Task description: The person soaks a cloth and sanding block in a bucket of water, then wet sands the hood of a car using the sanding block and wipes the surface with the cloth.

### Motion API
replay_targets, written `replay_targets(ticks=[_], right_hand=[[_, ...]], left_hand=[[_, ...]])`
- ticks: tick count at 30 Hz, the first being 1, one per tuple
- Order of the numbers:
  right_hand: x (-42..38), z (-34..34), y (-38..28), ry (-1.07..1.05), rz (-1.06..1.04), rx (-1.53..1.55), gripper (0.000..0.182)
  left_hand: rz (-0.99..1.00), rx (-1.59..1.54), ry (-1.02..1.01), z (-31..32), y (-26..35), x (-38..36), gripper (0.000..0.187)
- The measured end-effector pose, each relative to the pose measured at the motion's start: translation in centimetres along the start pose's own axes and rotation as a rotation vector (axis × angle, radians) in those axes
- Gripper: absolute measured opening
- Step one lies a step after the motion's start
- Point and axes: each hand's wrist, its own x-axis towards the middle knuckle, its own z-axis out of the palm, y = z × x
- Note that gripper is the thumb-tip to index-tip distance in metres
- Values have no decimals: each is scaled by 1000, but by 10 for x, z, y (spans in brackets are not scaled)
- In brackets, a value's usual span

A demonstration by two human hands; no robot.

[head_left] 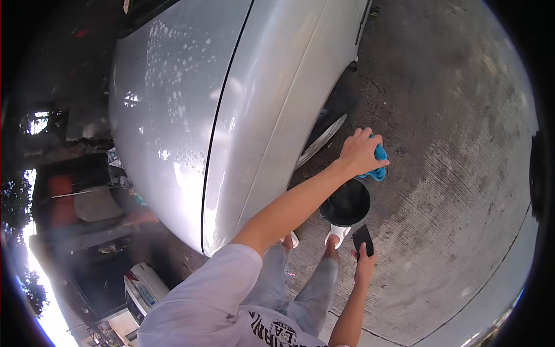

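Observation:
My left hand (pixel 361 151) is closed around a bunched blue cloth (pixel 380 162), its back facing up. The cloth hangs above the rim of a black bucket (pixel 322 215), which stands on the ground by my feet. Dark contents inside the bucket cannot be made out. Lower down, my right hand (pixel 365 263) grips a dark phone (pixel 363 240), thumb over its face. A silver car (pixel 272 98) stands to the left, with wet spots and suds-like marks on its hood (pixel 173 87). Its front wheel (pixel 324 139) is close to my left forearm.
Rough, stained concrete (pixel 445 139) stretches to the right. My white shoe (pixel 338 234) is right beside the bucket. At lower left are a white vehicle (pixel 139 289) and a dark vehicle (pixel 98 266); assorted items lie near the car's front.

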Motion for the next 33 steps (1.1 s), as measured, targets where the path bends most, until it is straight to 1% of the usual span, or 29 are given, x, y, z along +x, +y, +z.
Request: replay_targets(ticks=[1,2,3,4,5,6,7,8,10,11,13,15,16,17,18,19,21,22,23,24,26,27,28,29,31,33], right_hand=[[16,6,22,-41,75,43,40],[36,13,48,-27,153,-35,37],[59,13,70,3,234,-116,34],[76,19,82,18,237,-177,31],[104,21,115,66,275,-192,30],[118,29,113,95,313,-234,29],[143,33,137,99,264,-270,28],[182,31,191,128,167,-349,28],[196,56,152,80,242,-165,33],[216,63,168,87,257,-169,33],[253,79,197,180,-8,-488,40],[279,89,208,186,42,-439,42],[289,91,215,186,81,-395,44],[296,93,220,191,94,-394,44],[304,94,227,135,52,-429,45],[310,94,229,79,2,-467,45],[317,97,233,56,13,-507,45],[317,97,234,28,28,-541,46],[317,97,232,28,18,-546,46],[316,96,235,26,-35,-564,45],[300,90,224,13,-103,-582,45],[280,87,194,-14,66,-429,42],[263,78,181,-35,252,-270,39],[248,73,175,-6,254,-156,38],[218,58,168,31,251,21,36],[178,43,140,22,275,101,36]], left_hand=[[-120,27,-141,44,-15,-13,55],[-231,9,-263,83,-33,-28,59],[-346,0,-331,118,-50,-43,61],[-453,-11,-400,148,-66,-58,63],[-531,-3,-448,176,-84,-70,65],[-560,16,-434,207,-103,-83,64],[-595,-14,-483,223,-116,-90,65],[-606,-4,-501,250,-133,-97,65],[-590,6,-511,290,-153,-100,65],[-604,20,-502,310,-163,-106,64],[-615,25,-546,352,-191,-117,66],[-455,222,-469,395,-222,-134,78],[-452,223,-486,406,-231,-141,78],[-377,280,-509,414,-240,-148,83],[-303,333,-526,420,-249,-152,88],[-303,326,-528,425,-261,-153,88],[-248,382,-729,434,-281,-148,98],[-187,523,-772,442,-288,-141,97],[-188,520,-762,448,-292,-131,97],[-198,478,-770,453,-298,-121,94],[-216,440,-762,451,-306,-117,91],[-297,281,-712,431,-303,-111,84],[-364,122,-678,412,-296,-108,77],[-360,134,-655,389,-287,-110,77],[-343,-92,-582,325,-247,-122,65],[-265,-293,-406,255,-209,-137,57]])
